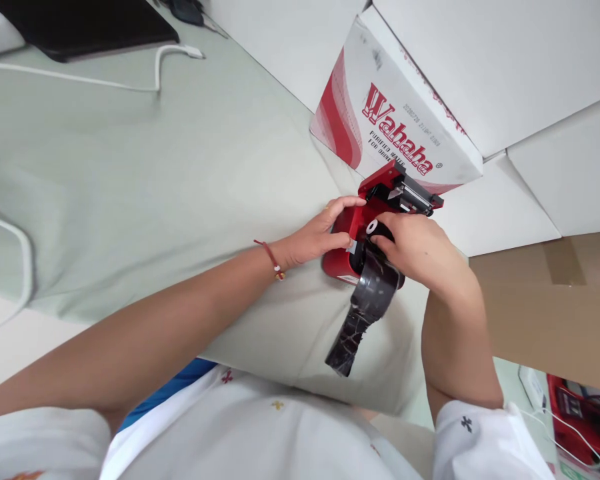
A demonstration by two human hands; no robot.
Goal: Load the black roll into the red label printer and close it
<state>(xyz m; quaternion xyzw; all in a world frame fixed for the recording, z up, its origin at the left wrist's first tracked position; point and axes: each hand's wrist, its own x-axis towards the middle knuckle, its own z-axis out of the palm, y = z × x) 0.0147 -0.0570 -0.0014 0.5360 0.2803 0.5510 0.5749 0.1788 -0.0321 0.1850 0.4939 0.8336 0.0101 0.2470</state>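
Note:
A small red machine point(341, 265), which looks like a label printer, stands on the cloth-covered table with its black-and-red lid point(413, 193) raised. My left hand point(329, 233) grips its near left wall, thumb and fingers apart across the side. In the open compartment, my right hand point(420, 243) pinches a dark roll point(383, 231) with a white core end. A glossy black strip point(353, 333), creased and crackled toward its free end, hangs from the machine's front down over the cloth. The palm hides part of the roll and compartment.
A white-and-red Wahaha water carton point(395, 113) stands just behind the machine, against white boxes point(480, 60). A brown cardboard box point(545, 307) is at the right. White cables point(80, 75), a dark flat object point(100, 27) and keys point(190, 12) lie at upper left.

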